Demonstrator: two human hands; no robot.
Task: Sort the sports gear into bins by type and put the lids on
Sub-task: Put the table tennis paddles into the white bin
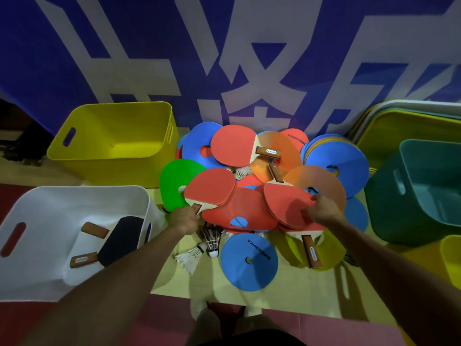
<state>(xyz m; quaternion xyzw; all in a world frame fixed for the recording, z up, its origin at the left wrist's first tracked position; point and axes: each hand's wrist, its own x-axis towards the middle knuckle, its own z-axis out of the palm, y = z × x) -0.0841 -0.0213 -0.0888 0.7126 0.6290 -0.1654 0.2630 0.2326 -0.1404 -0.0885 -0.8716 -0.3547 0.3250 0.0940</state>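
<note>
A pile [249, 196] of red paddles, flat coloured discs and shuttlecocks is shown in the middle. At the pile's near-left edge, the handle of a red paddle [209, 193] is gripped by the left hand [184, 218], with the fingers curled round it. At the pile's near-right side, the rim of a second red paddle [284, 206] is held by the right hand [321, 211]. Its fingers appear to be pinched narrowly on the edge, though the grip is not clearly shown.

Left of the pile a white bin [82, 189] is placed, with black-faced paddles [122, 238] lying inside. A yellow bin [112, 168] is set behind and left of the pile, and a teal bin [389, 208] to its right. Lids [404, 113] are stacked behind and right of the pile. Shuttlecocks [192, 257] and a blue disc [249, 260] are found at the pile's near edge.
</note>
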